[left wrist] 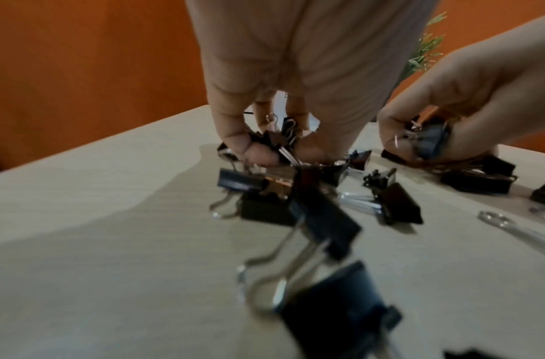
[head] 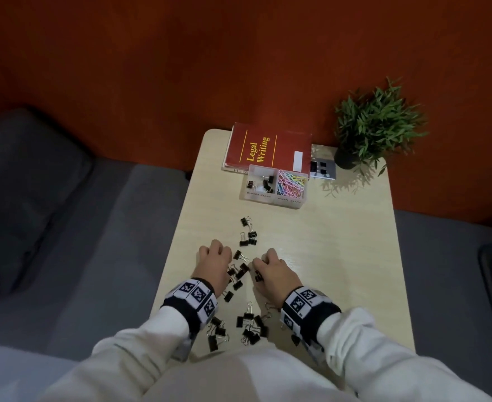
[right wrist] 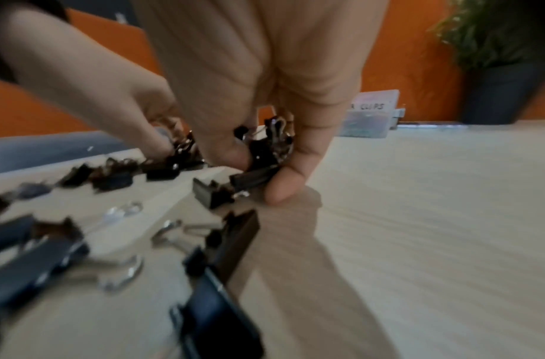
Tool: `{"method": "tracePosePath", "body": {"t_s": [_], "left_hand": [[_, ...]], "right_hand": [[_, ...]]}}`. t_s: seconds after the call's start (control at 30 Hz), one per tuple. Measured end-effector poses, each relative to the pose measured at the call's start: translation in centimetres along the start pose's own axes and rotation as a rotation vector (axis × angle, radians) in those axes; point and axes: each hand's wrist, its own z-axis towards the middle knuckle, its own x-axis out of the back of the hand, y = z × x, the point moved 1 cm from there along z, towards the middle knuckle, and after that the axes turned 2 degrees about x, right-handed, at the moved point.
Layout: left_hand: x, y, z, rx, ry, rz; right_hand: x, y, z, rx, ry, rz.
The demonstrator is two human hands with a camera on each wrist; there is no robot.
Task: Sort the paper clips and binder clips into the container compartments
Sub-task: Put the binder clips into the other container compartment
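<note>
Several black binder clips (head: 240,271) lie scattered over the near half of the pale wooden table (head: 340,242). My left hand (head: 214,264) is curled down among them and grips a bunch of binder clips (left wrist: 280,143) in its fingers. My right hand (head: 270,266) is also curled, and its thumb and fingers hold several binder clips (right wrist: 265,155). A clear two-part container (head: 275,184) stands further back: a few binder clips (head: 262,181) in its left compartment, coloured paper clips (head: 292,182) in its right.
A red book (head: 268,147) lies behind the container by the orange wall. A potted green plant (head: 375,126) stands at the far right corner, beside a small grey device (head: 323,169). A grey sofa (head: 64,213) runs along the table's left.
</note>
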Motion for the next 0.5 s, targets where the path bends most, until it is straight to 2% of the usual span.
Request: {"method": "tracePosePath", "body": {"t_s": [0.3, 0.4, 0.5], "left_hand": [[0.4, 0.0, 1.5, 0.066, 0.016, -0.212], [0.4, -0.4, 1.7, 0.068, -0.003, -0.259], [0.4, -0.6, 1.8, 0.071, 0.013, -0.294]], "right_hand": [[4.1, 2.1, 1.2, -0.078, -0.041, 0.096], [8.0, 2.2, 2.1, -0.112, 0.043, 0.28], [12.7, 1.8, 4.8, -0.14, 0.186, 0.428]]}}
